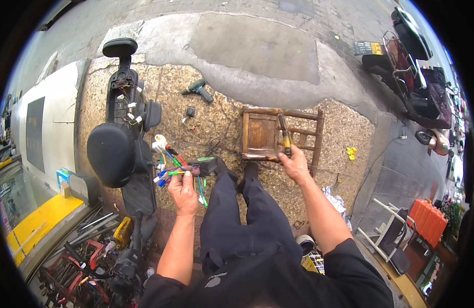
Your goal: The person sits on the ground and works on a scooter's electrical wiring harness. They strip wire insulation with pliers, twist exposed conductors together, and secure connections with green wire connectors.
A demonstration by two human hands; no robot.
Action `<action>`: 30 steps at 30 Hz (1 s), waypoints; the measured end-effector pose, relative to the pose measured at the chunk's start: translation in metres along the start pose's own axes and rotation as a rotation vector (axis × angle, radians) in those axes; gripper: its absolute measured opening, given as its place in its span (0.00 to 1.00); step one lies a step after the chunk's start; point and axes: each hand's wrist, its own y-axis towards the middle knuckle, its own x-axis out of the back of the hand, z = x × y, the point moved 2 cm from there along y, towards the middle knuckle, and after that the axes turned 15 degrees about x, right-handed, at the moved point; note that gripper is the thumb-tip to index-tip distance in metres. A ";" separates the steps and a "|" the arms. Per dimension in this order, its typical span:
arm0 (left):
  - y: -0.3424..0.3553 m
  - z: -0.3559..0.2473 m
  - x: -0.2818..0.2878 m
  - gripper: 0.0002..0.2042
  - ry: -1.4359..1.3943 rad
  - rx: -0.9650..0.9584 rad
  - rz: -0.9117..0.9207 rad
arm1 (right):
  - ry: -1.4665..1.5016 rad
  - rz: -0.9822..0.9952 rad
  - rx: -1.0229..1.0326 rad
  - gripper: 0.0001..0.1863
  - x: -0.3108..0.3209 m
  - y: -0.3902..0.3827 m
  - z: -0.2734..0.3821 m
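My left hand pinches a bundle of coloured wires, red, green, blue and yellow, with white and blue plug ends. A dark finned box lies just right of these wires, by my leg; whether the wires join it I cannot tell. My right hand is closed round a slim hand tool with a yellow and dark handle, its far end pointing away from me. Its exact kind is unclear. Beneath the tool sits a low wooden chair with a slatted part at its right.
To my left stands an electric scooter, its under-seat wiring exposed. A cordless drill and a small dark part lie beyond my hands. Yellow scraps are at right. Tools fill the lower left; another scooter is parked far right.
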 end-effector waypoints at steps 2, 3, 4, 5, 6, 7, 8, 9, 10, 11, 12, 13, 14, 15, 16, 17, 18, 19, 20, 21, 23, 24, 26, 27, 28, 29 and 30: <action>0.009 0.012 0.008 0.07 0.024 0.028 -0.050 | -0.356 0.060 0.032 0.14 0.009 0.013 -0.056; 0.013 0.019 0.011 0.07 0.047 0.024 -0.076 | -0.478 0.109 0.006 0.14 0.012 0.019 -0.084; 0.015 0.026 0.014 0.07 0.091 0.023 -0.110 | -0.565 0.165 0.028 0.15 0.016 0.021 -0.110; 0.016 0.033 0.016 0.07 0.081 0.042 -0.122 | -0.604 0.163 0.083 0.14 0.018 0.022 -0.132; 0.018 0.041 0.018 0.07 0.080 0.053 -0.138 | -0.657 0.179 0.085 0.14 0.020 0.025 -0.153; 0.019 0.049 0.019 0.07 0.097 0.079 -0.151 | -0.668 0.227 0.162 0.14 0.025 0.029 -0.171; 0.020 0.055 0.022 0.07 0.119 0.097 -0.155 | -0.710 0.295 0.153 0.15 0.031 0.029 -0.187; 0.021 0.062 0.023 0.07 0.142 0.112 -0.155 | -0.750 0.357 0.144 0.17 0.035 0.031 -0.200; 0.021 0.069 0.022 0.07 0.138 0.138 -0.169 | -0.793 0.425 0.105 0.19 0.037 0.033 -0.211; 0.021 0.076 0.020 0.07 0.130 0.162 -0.181 | -0.830 0.530 0.076 0.19 0.038 0.037 -0.220; 0.021 0.083 0.018 0.07 0.118 0.184 -0.194 | -0.874 0.612 0.077 0.19 0.039 0.038 -0.228; 0.021 0.088 0.015 0.07 0.115 0.204 -0.208 | -0.921 0.697 0.043 0.19 0.040 0.036 -0.234; 0.021 0.092 0.011 0.07 0.112 0.211 -0.205 | -0.970 0.765 0.034 0.19 0.041 0.033 -0.240; 0.020 0.094 0.007 0.07 0.107 0.215 -0.205 | -1.026 0.829 0.053 0.20 0.040 0.029 -0.245; 0.019 0.096 0.002 0.07 0.106 0.215 -0.210 | -1.034 0.819 0.050 0.20 0.041 0.024 -0.249; 0.019 0.098 -0.002 0.07 0.100 0.213 -0.210 | -1.047 0.806 0.067 0.20 0.041 0.013 -0.254; 0.018 0.098 -0.006 0.07 0.103 0.214 -0.198 | -1.075 0.794 0.081 0.21 0.041 0.001 -0.259; 0.018 0.097 -0.009 0.07 0.105 0.210 -0.188 | -1.142 0.825 0.051 0.21 0.037 -0.010 -0.266; 0.017 0.096 -0.012 0.07 0.107 0.215 -0.184 | -1.094 0.797 0.041 0.21 0.036 -0.023 -0.273; 0.017 0.094 -0.014 0.07 0.131 0.222 -0.182 | -1.049 0.786 0.030 0.21 0.034 -0.037 -0.280; 0.017 0.094 -0.019 0.07 0.109 0.219 -0.154 | -0.982 0.766 -0.007 0.21 0.032 -0.067 -0.294; 0.018 0.095 -0.022 0.07 0.096 0.228 -0.154 | -0.967 0.762 -0.031 0.21 0.034 -0.081 -0.301; 0.019 0.097 -0.027 0.07 0.107 0.207 -0.122 | -0.935 0.740 -0.061 0.20 0.036 -0.107 -0.314; 0.021 0.098 -0.029 0.07 0.112 0.209 -0.118 | -0.929 0.783 -0.111 0.19 0.037 -0.120 -0.322; 0.022 0.100 -0.032 0.07 0.114 0.208 -0.105 | -0.944 0.843 -0.155 0.19 0.040 -0.130 -0.329; 0.022 0.102 -0.033 0.07 0.115 0.216 -0.107 | -0.923 0.834 -0.180 0.19 0.042 -0.140 -0.334; 0.022 0.104 -0.034 0.07 0.112 0.219 -0.107 | -0.914 0.836 -0.199 0.18 0.044 -0.149 -0.339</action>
